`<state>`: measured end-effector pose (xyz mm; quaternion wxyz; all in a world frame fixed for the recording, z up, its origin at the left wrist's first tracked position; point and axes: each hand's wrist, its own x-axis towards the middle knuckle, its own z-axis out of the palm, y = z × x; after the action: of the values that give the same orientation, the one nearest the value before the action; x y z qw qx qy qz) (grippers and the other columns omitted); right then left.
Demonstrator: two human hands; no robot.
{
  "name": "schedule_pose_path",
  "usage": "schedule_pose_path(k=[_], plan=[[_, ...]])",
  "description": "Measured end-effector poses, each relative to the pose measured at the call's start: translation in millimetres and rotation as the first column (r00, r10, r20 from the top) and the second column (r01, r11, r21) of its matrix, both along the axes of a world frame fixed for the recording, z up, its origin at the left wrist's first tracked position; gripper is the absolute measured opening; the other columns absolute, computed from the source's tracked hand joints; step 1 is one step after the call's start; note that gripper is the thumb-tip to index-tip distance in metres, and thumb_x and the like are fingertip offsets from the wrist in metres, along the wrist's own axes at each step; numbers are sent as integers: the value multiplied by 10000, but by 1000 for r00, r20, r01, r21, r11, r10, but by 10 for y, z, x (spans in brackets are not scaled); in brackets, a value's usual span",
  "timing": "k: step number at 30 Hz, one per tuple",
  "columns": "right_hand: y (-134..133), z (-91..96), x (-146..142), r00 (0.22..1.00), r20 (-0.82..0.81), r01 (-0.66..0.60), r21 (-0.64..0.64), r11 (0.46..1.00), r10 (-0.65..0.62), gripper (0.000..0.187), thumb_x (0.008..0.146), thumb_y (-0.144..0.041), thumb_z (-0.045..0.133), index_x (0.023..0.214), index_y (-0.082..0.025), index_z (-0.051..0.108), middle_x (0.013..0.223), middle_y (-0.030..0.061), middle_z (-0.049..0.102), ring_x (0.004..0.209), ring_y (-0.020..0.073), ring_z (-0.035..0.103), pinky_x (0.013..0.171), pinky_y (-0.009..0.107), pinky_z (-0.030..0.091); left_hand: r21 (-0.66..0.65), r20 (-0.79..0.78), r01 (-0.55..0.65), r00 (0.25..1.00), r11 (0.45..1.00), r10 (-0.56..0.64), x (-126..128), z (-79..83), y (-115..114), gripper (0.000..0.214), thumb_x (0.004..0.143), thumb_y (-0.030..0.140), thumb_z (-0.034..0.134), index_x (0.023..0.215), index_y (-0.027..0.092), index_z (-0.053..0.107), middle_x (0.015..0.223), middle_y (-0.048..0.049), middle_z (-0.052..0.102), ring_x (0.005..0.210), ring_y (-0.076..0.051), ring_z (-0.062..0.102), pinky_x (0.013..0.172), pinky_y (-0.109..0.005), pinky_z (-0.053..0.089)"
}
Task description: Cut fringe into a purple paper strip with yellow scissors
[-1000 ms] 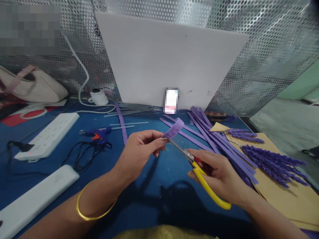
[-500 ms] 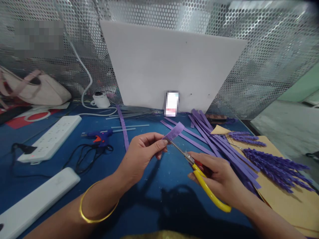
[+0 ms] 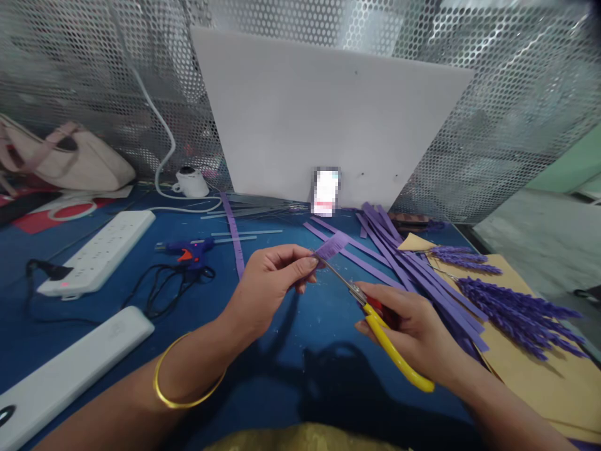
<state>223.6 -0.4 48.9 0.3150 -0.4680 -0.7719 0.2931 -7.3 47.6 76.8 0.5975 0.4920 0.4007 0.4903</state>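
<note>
Between the thumb and fingers of my left hand (image 3: 277, 282) is a purple paper strip (image 3: 334, 245), its lit part marked with a row of fine cuts. My right hand (image 3: 408, 322) grips yellow-handled scissors (image 3: 394, 351), whose blades point up and left to the strip's lower edge beside my left thumb. The blades look nearly closed; whether paper lies between them is too small to tell. Just right of the held strip lies a bundle of long purple paper strips (image 3: 413, 269) on the blue table (image 3: 291, 369).
Finished-looking purple flower sprigs (image 3: 516, 313) rest on brown paper (image 3: 558, 388) at right. A blue glue gun (image 3: 195, 250), a power strip (image 3: 103, 250) and a white elongated device (image 3: 79, 376) lie at left. A lit phone (image 3: 325, 191) leans against a white board (image 3: 328, 113).
The held strip and the scissors' tips have shifted slightly right relative to the view. Both hands keep their holds, and the whole view has tilted a little.
</note>
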Motion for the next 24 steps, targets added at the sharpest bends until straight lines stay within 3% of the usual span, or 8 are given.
schedule_pose_path(k=[9,18,24], plan=[[20,-13,-9,998,-56,-16,-78,997,12,374,891,-416,676,1180,-180,708,786,24,561,643,137,439,569,242,414,-100,65,20,998,995,-13,1,24,20,127,699,247,793,640,164,717,564,11,625,498,-70,480,476,-189,353],[32,16,-36,985,-171,-37,-230,973,-3,304,851,-441,704,948,-158,759,689,-16,429,608,112,327,512,228,337,-210,118,105,990,972,-82,-22,44,34,167,678,278,828,654,162,710,571,19,615,484,-57,466,457,-174,336],[40,30,-35,988,-153,-1,-226,974,-35,322,840,-456,719,937,-153,762,716,3,511,617,116,389,535,234,397,-172,95,87,993,981,-71,-10,14,39,124,696,241,827,669,165,733,620,8,663,519,-52,485,491,-163,354]])
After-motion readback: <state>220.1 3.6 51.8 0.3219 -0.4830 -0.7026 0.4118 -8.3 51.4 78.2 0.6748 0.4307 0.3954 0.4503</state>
